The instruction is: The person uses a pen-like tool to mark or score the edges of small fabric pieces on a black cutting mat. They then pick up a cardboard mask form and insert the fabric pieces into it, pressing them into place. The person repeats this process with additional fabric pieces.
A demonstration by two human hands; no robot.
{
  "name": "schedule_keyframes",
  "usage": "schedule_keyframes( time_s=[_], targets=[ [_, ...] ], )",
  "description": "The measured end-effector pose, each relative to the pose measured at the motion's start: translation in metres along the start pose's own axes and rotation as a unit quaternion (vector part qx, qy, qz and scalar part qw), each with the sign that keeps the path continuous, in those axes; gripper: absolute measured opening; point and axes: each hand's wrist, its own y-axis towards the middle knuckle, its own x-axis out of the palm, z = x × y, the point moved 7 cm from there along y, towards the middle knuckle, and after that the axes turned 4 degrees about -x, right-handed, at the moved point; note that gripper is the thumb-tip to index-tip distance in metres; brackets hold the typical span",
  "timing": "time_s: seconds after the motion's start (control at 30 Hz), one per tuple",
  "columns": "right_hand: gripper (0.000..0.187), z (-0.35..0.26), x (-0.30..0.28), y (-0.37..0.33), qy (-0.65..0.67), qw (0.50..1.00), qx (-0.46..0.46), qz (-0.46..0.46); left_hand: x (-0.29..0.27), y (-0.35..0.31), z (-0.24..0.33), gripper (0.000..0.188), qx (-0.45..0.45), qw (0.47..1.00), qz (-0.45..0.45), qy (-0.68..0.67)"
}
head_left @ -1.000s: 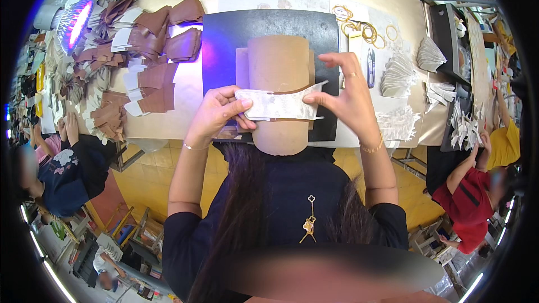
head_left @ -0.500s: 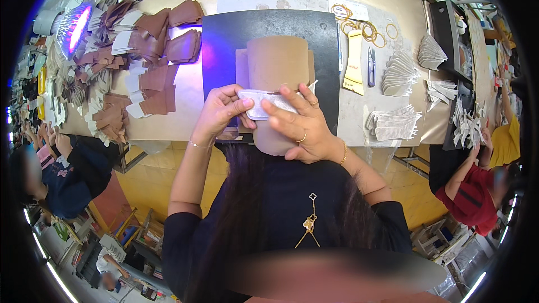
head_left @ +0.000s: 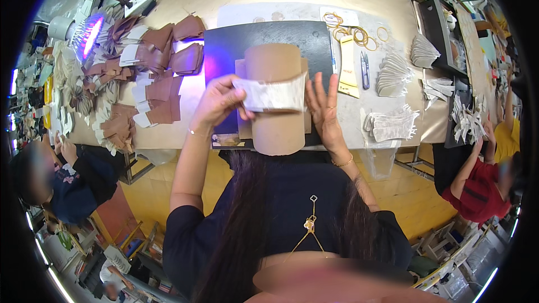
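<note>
A tan, curved form (head_left: 274, 134), shaped like part of a cylinder, rests on a black board (head_left: 323, 39) in front of me. Across its top lies a whitish, slightly shiny strip (head_left: 274, 96) with a brown lower edge; its exact material is hard to tell. My left hand (head_left: 218, 104) pinches the strip's left end between thumb and fingers. At the strip's other end, my right hand (head_left: 325, 115) has its fingers stretched up and spread, holding nothing; whether it touches the strip I cannot tell.
Stacks of brown and white cut pieces (head_left: 160, 98) cover the left, beside a glowing lamp (head_left: 88, 36). On the right lie rubber bands (head_left: 359, 36), a yellow-white packet (head_left: 348, 67), thread snips (head_left: 365, 70) and fanned pale pieces (head_left: 393, 76). People work on both sides.
My right hand has come off the strip, moving right with its fingers opening. The strip now shows fully across the form. My left hand still pinches its left end.
</note>
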Motion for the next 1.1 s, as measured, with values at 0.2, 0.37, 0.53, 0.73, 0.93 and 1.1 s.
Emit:
schedule_keyframes(
  time_s=[0.2, 0.37, 0.53, 0.73, 0.93, 1.1],
  targets=[
    [0.082, -0.066, -0.058, 0.006, -0.119, 0.982, -0.115, 0.093, -0.077, 0.066, 0.058, 0.028, 0.069, 0.996, 0.057, 0.009],
    [0.031, -0.124, -0.143, -0.038, -0.290, 0.917, -0.115, 0.248, -0.147, 0.091, 0.052, 0.028, -0.127, 0.944, 0.201, 0.230],
    [0.020, -0.138, -0.158, -0.082, -0.693, 0.708, -0.088, 0.107, -0.145, 0.066, 0.063, 0.041, -0.101, 0.866, 0.289, 0.395],
    [0.038, -0.122, -0.169, -0.110, -0.762, 0.646, -0.038, 0.039, -0.151, -0.003, 0.093, 0.024, -0.026, 0.836, 0.340, 0.430],
    [0.042, -0.108, -0.181, -0.122, -0.786, 0.611, -0.082, 0.049, -0.216, -0.158, 0.134, 0.027, 0.124, 0.746, 0.556, 0.345],
    [0.020, -0.105, -0.189, -0.112, -0.777, 0.628, 0.015, -0.036, -0.245, -0.242, 0.127, 0.027, 0.057, 0.593, 0.668, 0.445]
  ],
)
